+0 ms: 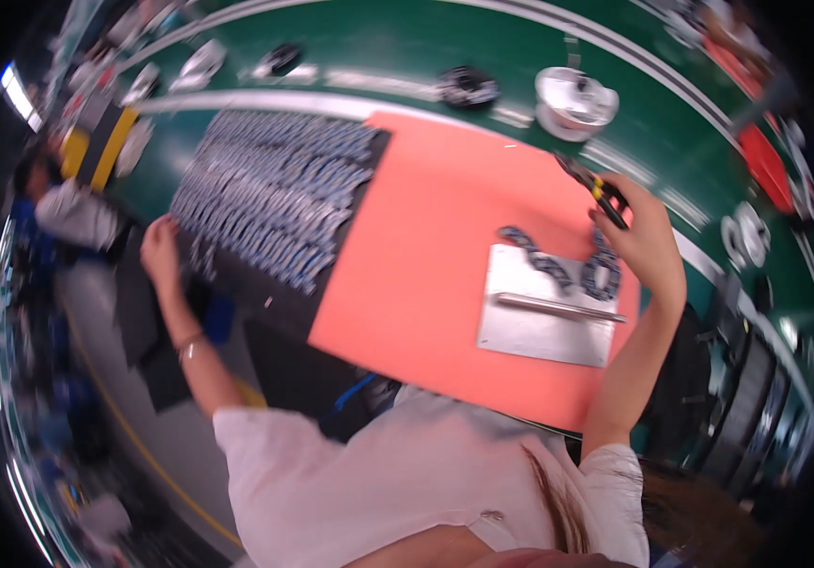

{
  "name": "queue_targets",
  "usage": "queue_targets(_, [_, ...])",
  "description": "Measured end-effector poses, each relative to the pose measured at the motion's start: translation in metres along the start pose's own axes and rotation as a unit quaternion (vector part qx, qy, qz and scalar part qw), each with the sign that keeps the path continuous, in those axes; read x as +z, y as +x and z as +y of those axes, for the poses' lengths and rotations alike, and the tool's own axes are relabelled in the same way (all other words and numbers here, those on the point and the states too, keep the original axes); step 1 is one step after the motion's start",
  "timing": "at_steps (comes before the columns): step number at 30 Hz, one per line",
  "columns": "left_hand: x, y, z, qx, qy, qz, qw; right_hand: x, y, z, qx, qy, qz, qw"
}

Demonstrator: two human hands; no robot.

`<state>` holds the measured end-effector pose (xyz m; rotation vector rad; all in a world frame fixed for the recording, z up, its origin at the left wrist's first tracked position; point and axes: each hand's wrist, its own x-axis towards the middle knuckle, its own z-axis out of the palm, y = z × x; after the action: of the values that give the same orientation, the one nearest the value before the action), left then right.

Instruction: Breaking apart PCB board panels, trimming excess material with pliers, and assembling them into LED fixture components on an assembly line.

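Observation:
My right hand [649,235] grips pliers with black and yellow handles [599,187], jaws pointing up and left, over the right side of an orange sheet [416,237]. Below it, a dark, pale-flecked segmented strip [549,269] and a loop of similar look [601,276] lie partly on a silver metal plate [539,338]. Across that plate runs a thin metal rod [558,308]. Far to the left, my left hand [160,254] is closed, fingertips together, beside rows of small blue-and-silver parts [269,189]. Whatever its fingers pinch, if anything, is too blurred to make out.
Along the back of the green bench stand a white round container [575,102], a dark coil [467,87] and white bundles [200,64]. A person [75,213] is at the far left beside a yellow and black block [96,147]. A white reel [746,235] lies at right.

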<state>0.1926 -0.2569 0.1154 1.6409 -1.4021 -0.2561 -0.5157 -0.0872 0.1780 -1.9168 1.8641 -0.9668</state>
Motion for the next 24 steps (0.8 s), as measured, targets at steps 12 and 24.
queue_targets(12, [0.284,-0.128,0.459,0.474,-0.073,-0.277,0.833,-0.106,0.129,0.123,-0.132,-0.525,0.143,0.828])
queue_targets(24, [0.511,-0.131,0.439,0.462,-0.037,-0.314,0.829,-0.081,0.183,0.184,-0.216,-0.544,-0.025,0.811])
